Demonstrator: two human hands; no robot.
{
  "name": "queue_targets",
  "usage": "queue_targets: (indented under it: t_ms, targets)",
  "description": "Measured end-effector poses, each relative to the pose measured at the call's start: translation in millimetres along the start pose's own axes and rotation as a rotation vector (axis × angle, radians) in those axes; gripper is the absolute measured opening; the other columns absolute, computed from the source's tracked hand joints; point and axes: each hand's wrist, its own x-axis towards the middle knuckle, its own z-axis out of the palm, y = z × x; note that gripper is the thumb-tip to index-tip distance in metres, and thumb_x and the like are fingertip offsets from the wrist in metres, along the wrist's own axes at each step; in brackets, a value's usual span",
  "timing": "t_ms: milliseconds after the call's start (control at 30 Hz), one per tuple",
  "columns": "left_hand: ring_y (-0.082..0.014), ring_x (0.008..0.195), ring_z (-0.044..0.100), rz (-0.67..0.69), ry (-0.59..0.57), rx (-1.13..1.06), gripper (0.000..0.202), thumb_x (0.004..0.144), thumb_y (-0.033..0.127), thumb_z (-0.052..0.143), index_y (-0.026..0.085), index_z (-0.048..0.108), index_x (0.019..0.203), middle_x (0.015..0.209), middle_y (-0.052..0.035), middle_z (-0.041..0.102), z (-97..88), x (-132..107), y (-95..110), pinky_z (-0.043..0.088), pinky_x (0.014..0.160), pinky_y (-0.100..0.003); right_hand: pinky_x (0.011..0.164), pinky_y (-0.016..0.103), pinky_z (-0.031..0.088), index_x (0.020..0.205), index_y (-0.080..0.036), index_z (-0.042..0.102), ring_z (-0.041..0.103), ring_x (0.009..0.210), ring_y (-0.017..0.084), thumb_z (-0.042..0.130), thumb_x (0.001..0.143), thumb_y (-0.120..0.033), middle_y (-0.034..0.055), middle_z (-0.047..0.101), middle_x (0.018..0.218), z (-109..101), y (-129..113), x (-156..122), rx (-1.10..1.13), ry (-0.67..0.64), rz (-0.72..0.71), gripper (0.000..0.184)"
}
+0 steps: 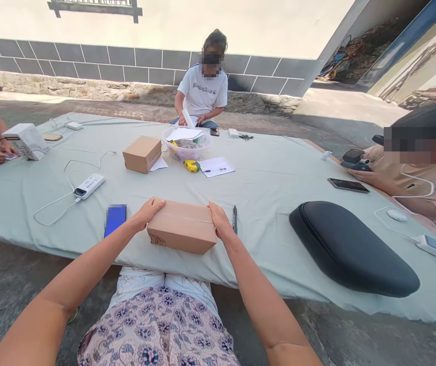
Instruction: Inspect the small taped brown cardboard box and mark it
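A closed brown cardboard box (181,226) sits in front of me near the table's edge, with dark print on its front left corner. My left hand (150,212) grips its left end, thumb on top. At the opposite end, my right hand (219,219) holds the box with its fingers round the side, partly hidden. Just right of that hand lies a black pen (235,219). A phone with a blue screen (115,220) is to the left, under my left forearm's line.
Beyond the box are a second cardboard box (142,154), a plastic basket (187,151), a yellow tape measure (191,166) and paper (218,166). A white power bank (89,186) with a cable lies left; a black padded seat (351,249) lies right. Other people sit around the table.
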Motion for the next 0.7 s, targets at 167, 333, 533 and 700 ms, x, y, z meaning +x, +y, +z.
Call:
queue_targets:
  t_ms: [167, 333, 533, 700]
  targets:
    - [-0.0176, 0.089, 0.059, 0.003, -0.022, 0.023, 0.044, 0.079, 0.060, 0.069, 0.022, 0.054, 0.095, 0.098, -0.0001, 0.061, -1.5, -1.0, 2.6, 0.044, 0.070, -0.024, 0.058, 0.029, 0.036, 0.066, -0.026, 0.046, 0.039, 0.057, 0.016, 0.037, 0.093, -0.043, -0.0051, 0.045, 0.059, -0.3, -0.1, 1.3, -0.035, -0.005, 0.009, 0.033]
    - [-0.0165, 0.088, 0.057, -0.011, -0.030, 0.034, 0.036, 0.084, 0.055, 0.066, 0.022, 0.053, 0.093, 0.096, 0.0008, 0.059, -1.5, -5.3, 7.9, 0.042, 0.069, -0.024, 0.058, 0.029, 0.036, 0.068, -0.026, 0.046, 0.040, 0.058, 0.016, 0.037, 0.093, -0.043, -0.0044, 0.046, 0.060, -2.1, 0.6, 3.1, -0.072, -0.011, 0.009, 0.032]
    - [-0.0169, 0.088, 0.057, -0.016, -0.032, 0.049, 0.039, 0.082, 0.057, 0.067, 0.022, 0.053, 0.093, 0.098, 0.0004, 0.060, -1.8, -4.0, 7.6, 0.041, 0.068, -0.024, 0.056, 0.029, 0.037, 0.067, -0.027, 0.044, 0.041, 0.058, 0.017, 0.036, 0.091, -0.043, -0.0042, 0.044, 0.059, -2.3, 3.2, 6.9, -0.089, -0.015, 0.013, 0.030]
    - [-0.0177, 0.093, 0.057, -0.012, -0.034, 0.057, 0.040, 0.082, 0.058, 0.066, 0.022, 0.053, 0.095, 0.099, 0.0002, 0.059, -2.3, -1.2, 4.0, 0.043, 0.071, -0.025, 0.056, 0.029, 0.038, 0.068, -0.027, 0.044, 0.043, 0.060, 0.017, 0.035, 0.091, -0.047, -0.0038, 0.045, 0.059, -2.0, 4.4, 6.6, -0.111, -0.019, -0.006, 0.032]
